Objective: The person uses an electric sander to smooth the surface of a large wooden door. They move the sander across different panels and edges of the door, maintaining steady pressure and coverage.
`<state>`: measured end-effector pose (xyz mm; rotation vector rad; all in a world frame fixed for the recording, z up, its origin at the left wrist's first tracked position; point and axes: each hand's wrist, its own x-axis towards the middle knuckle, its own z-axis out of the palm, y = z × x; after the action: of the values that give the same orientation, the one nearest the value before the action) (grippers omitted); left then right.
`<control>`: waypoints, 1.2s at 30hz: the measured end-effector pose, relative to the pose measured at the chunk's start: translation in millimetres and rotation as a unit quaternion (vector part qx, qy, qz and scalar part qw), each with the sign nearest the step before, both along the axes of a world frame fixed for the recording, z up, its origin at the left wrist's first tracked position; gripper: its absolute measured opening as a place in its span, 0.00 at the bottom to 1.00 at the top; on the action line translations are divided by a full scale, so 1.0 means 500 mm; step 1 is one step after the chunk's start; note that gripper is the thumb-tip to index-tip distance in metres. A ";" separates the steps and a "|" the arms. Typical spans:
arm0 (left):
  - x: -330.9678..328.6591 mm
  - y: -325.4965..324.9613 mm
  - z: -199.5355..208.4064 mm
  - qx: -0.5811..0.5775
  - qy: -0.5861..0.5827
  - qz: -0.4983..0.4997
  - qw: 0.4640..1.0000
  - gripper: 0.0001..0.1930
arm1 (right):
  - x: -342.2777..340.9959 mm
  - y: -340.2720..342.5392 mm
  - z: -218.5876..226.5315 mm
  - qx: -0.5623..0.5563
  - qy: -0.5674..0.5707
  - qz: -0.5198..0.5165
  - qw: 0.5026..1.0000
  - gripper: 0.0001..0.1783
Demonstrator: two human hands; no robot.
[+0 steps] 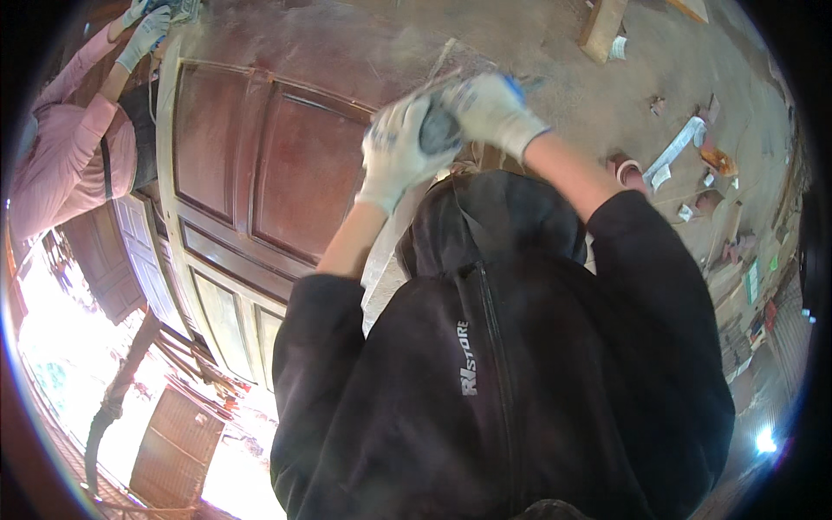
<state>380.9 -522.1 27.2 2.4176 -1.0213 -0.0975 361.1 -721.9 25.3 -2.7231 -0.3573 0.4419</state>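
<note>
My left hand (pixel 399 147), in a white knitted glove, is closed round the side of a dark grey rounded tool (pixel 440 130). My right hand (pixel 494 111), gloved the same way with a blue patch, is closed over the tool's other side. Motion blurs both hands, and the fingers cover much of the tool, so its exact kind cannot be made out. Both hands are just beyond the front of my black hoodie, at the right end of a reddish-brown panelled wooden door (pixel 312 165). The tool's underside is hidden.
At the upper left a co-worker in a pink top (pixel 82 160) has gloved hands on a tool (pixel 178 10) at the door's far corner. Wood blocks (pixel 602 30) and scraps (pixel 685 143) lie on the dusty floor to the right. More panelled doors (pixel 143 251) stand at left.
</note>
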 end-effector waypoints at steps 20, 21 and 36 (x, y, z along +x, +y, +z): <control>-0.007 -0.036 -0.003 -0.002 0.006 0.035 0.999 0.40 | 0.049 -0.061 0.020 -0.045 0.073 0.091 0.992 0.14; 0.027 -0.061 0.006 0.017 0.000 0.037 0.999 0.40 | 0.073 -0.077 0.018 -0.078 0.050 0.082 0.992 0.15; -0.041 0.094 0.022 0.083 0.019 0.066 0.994 0.42 | -0.003 0.086 -0.021 -0.005 0.006 0.075 0.997 0.09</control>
<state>360.5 -475.2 38.3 2.6163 -0.8628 -0.1880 359.4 -679.1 14.9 -2.7137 -0.5593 0.5005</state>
